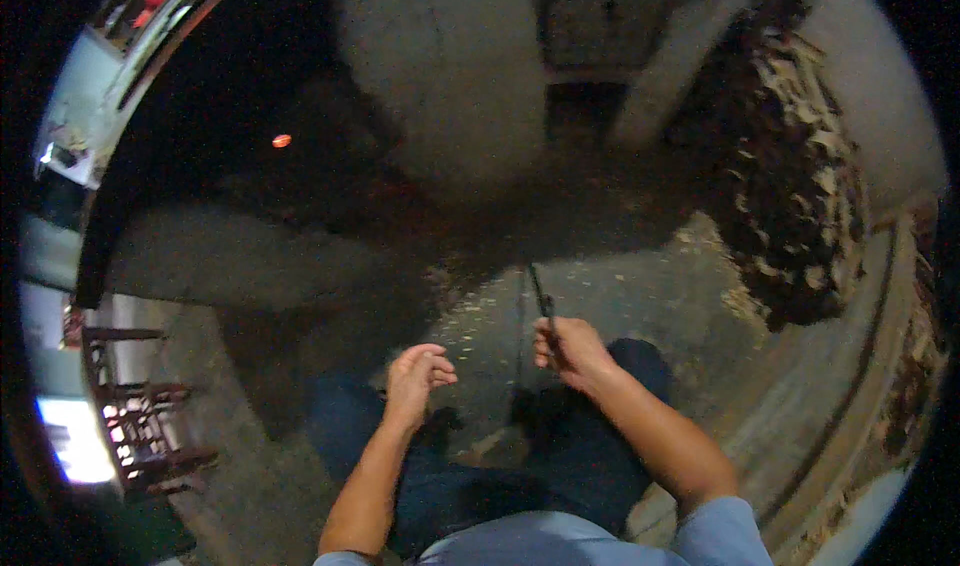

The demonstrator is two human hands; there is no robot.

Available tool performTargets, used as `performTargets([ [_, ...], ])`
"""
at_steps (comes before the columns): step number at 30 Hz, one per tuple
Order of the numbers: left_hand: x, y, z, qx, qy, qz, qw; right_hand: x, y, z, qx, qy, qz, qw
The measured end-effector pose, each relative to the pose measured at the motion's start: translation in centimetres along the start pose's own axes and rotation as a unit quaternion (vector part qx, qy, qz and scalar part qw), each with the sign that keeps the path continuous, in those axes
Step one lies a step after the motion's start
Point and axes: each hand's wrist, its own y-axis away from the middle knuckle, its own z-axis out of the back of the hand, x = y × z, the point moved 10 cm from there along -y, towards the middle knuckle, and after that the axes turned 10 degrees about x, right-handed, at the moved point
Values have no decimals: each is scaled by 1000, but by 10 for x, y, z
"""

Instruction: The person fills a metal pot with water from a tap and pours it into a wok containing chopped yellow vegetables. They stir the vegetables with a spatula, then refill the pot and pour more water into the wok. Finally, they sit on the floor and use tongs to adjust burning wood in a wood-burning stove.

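My right hand (571, 347) is closed around a dark, narrow rod-like tool (543, 296). The tool points away from me over the floor; its exact kind is hard to make out in the dim light. Over my left thigh hovers my left hand (421, 375), fingers loosely bent, with nothing visible in it. Between and beyond my knees lies the grey floor (487, 356), strewn with small pale chips (466, 333). My dark trousers (517, 495) fill the space below both hands.
A stack of what looks like firewood (795, 176) leans against the right wall. Ahead stands a pale wall or masonry block (457, 71) with deep shadow at its base. To the left are a grey ledge (247, 258), a small orange glow (281, 141) and wooden chairs (150, 431).
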Motion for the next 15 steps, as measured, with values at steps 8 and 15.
performTargets([
  [8,29,-37,30,12,-106,-3,994,35,11,3,-16,-71,132,989],
  [15,10,-22,28,15,-123,-31,992,70,74,43,-76,-158,186,967],
])
